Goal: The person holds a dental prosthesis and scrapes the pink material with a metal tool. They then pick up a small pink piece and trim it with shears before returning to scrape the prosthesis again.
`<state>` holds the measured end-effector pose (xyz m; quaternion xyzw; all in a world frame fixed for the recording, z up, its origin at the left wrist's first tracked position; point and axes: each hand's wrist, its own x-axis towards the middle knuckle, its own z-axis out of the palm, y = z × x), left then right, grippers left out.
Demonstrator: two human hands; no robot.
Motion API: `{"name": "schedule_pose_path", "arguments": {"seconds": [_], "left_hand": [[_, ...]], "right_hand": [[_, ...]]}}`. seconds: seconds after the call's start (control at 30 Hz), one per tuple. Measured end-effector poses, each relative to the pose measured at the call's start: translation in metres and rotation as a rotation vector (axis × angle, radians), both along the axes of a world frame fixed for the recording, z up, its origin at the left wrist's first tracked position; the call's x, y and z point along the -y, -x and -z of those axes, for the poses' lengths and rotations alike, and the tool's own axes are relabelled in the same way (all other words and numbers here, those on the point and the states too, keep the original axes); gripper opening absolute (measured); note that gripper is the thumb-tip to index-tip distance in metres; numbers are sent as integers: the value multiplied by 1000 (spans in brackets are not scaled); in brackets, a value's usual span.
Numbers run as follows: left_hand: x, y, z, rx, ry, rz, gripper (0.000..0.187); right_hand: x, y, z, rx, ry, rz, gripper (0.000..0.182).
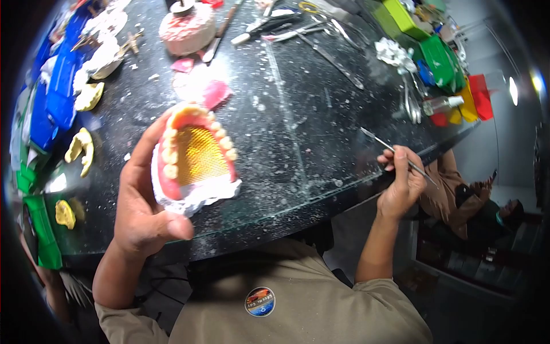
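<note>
My left hand grips a denture on a white plaster cast, raised above the dark bench. Cream teeth run around its pink wax rim, and a gold mesh plate fills the palate. The fingers wrap behind the cast, partly hidden, with the thumb at its lower edge. Over the bench's front edge on the right, my right hand pinches a thin metal dental carving tool, its tip pointing up and left. Tool and denture are well apart.
Pink wax pieces and a round plaster block lie behind the denture. Metal instruments are scattered at the back. Yellowish casts and blue bins line the left. A green bin stands right; another person is beyond.
</note>
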<state>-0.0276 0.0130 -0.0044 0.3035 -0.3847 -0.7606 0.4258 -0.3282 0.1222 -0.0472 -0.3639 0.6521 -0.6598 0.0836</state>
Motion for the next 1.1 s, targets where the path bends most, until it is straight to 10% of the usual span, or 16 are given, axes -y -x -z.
{"name": "schedule_pose_path", "arguments": {"seconds": [0.3, 0.63, 1.1], "left_hand": [[5, -5, -9, -2, -93, 121, 110], [5, -9, -12, -80, -79, 137, 105], [5, -14, -7, -127, -84, 188, 105]], "right_hand": [[8, -6, -13, 53, 83, -60, 17], [85, -103, -96, -337, 252, -734, 31], [95, -125, -73, -372, 122, -711, 37]]}}
